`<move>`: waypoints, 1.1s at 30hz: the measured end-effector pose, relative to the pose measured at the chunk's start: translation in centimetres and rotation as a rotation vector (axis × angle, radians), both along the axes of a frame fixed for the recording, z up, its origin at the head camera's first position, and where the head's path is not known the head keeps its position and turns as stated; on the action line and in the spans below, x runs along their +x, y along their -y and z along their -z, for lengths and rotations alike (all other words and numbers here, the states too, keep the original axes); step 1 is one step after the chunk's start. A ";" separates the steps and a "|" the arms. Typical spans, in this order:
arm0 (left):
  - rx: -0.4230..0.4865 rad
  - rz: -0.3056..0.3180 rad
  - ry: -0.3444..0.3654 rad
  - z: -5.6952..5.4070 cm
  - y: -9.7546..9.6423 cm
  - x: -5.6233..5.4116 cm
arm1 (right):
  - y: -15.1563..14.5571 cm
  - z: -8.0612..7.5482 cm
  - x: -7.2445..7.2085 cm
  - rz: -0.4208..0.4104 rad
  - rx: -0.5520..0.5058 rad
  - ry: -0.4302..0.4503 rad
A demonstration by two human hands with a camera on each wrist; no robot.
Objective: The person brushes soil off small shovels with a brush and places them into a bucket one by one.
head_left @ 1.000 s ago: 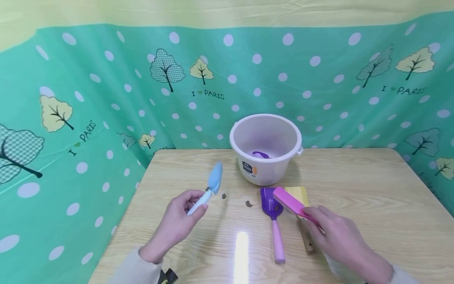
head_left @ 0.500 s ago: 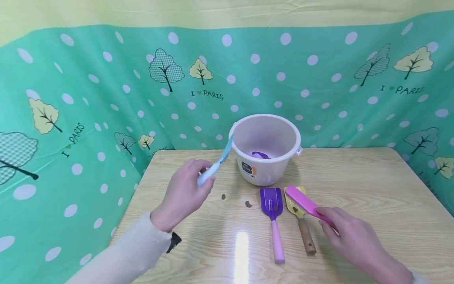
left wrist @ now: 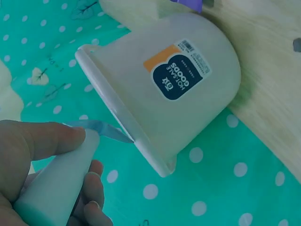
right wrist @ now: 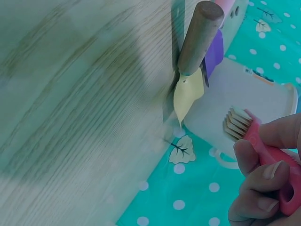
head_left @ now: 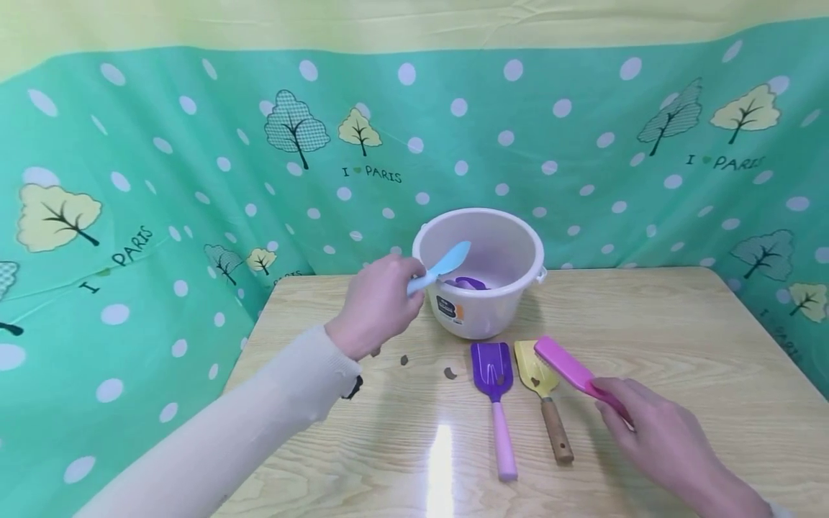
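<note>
My left hand (head_left: 385, 302) grips the pale handle of a light blue trowel (head_left: 455, 257), its blade reaching over the near left rim of a white bucket (head_left: 482, 314). Inside the bucket lies a purple object (head_left: 469, 283), partly hidden by the wall. In the left wrist view, thumb and fingers wrap the trowel handle (left wrist: 61, 183). My right hand (head_left: 660, 432) holds a pink brush (head_left: 570, 365) by its handle, bristles downward, over the right side of a yellow shovel (head_left: 529, 360). The bristles (right wrist: 236, 124) show in the right wrist view.
Left of the yellow shovel lies a purple shovel (head_left: 490, 365) with a pink handle; each blade bears a small brown bit. More brown bits (head_left: 450, 373) are scattered on the wooden table (head_left: 635, 324). A green dotted curtain (head_left: 557, 158) hangs behind the table and at its sides.
My left hand has carried the blue trowel up and right, from above the table to over the bucket's rim. The pink brush has shifted right, from between the two shovels to the yellow one's right side.
</note>
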State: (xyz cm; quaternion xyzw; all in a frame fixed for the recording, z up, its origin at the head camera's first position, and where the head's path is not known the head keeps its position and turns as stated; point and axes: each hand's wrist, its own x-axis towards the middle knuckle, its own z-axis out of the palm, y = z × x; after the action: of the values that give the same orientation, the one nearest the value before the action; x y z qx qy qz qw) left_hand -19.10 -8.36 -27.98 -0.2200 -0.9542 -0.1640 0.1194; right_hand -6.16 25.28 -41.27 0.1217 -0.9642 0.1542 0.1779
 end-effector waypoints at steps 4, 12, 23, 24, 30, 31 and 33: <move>-0.079 0.009 0.016 -0.2 -1.2 -1.1 | -0.3 0.3 0.1 0.006 0.000 -0.011; -0.138 0.019 0.108 -0.4 -3.0 -3.3 | -0.6 0.3 0.2 0.015 -0.004 -0.002; -0.172 -0.031 0.268 0.1 -5.4 -6.1 | -0.9 0.6 0.3 0.056 -0.020 0.048; -0.174 -0.030 0.282 0.2 -5.6 -6.3 | -0.9 0.6 0.3 0.054 -0.021 0.041; -0.185 -0.008 0.319 0.6 -6.8 -7.2 | -1.2 0.9 0.2 0.040 -0.026 0.014; -0.188 -0.005 0.322 0.7 -6.9 -7.3 | -1.2 0.9 0.2 0.038 -0.026 0.011; -0.193 0.000 0.336 1.0 -7.3 -7.5 | -1.2 1.0 0.2 0.036 -0.023 0.007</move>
State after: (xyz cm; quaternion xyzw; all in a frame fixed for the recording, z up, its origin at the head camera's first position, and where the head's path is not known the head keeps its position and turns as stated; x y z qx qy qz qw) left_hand -26.62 -1.10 -28.95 -0.2002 -0.9719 -0.1062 -0.0635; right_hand -6.00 26.47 -42.25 0.1017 -0.9651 0.1627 0.1785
